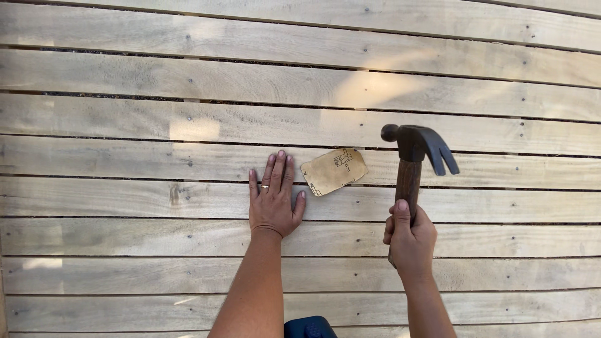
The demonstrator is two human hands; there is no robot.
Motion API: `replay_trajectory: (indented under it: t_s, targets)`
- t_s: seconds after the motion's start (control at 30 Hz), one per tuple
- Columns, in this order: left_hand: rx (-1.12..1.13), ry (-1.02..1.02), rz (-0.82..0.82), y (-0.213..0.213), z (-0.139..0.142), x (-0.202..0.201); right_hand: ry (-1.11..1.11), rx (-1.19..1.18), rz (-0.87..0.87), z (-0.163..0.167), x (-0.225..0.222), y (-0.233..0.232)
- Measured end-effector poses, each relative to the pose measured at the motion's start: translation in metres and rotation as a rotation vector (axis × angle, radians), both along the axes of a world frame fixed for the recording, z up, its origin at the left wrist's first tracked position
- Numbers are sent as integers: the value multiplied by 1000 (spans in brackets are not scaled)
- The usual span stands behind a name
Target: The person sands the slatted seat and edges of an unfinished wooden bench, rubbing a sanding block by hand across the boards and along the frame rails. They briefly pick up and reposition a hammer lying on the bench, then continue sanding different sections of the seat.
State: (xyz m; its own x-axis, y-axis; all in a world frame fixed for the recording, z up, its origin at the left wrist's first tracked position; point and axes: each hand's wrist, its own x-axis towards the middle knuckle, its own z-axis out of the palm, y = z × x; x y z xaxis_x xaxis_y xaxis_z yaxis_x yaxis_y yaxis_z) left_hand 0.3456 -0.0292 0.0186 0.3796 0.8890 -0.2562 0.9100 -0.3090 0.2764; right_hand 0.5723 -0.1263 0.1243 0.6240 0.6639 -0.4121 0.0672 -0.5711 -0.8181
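My left hand (273, 203) flat, fingers spread on the wooden slats (125, 200) — just beside a tan card (333, 171), my right hand (410, 238) gripping a raised claw hammer (414, 150).

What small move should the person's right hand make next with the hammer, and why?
Probably lower the hammer toward the planks near the tan card. The right hand grips the wooden handle with the head raised and striking nothing, while the left hand lies flat on the planks beside the card, thumb close to its edge. No loose nail is visible, so the target is unclear.
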Motion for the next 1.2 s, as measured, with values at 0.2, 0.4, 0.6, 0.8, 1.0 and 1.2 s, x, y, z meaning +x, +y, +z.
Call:
replay_trajectory:
  t_s: [0.2, 0.4, 0.6, 0.8, 1.0, 1.2]
  targets:
    - [-18, 21, -3, 1, 1, 1, -161, 427, 163, -1, -1, 19]
    - [-31, -12, 18, 4, 9, 1, -277, -165, 230, -11, -3, 57]
    - [-26, -19, 22, 6, 10, 0, -18, 159, 81, 32, 31, 71]
    - [-58, -16, 19, 8, 13, 1, -153, 542, 197, 12, 22, 97]
    - [-76, -12, 20, 11, 19, 2, -126, -253, 146, -11, 19, 117]
    - [-106, 6, 13, 12, 18, 1, -93, 306, 160, 32, 40, 136]
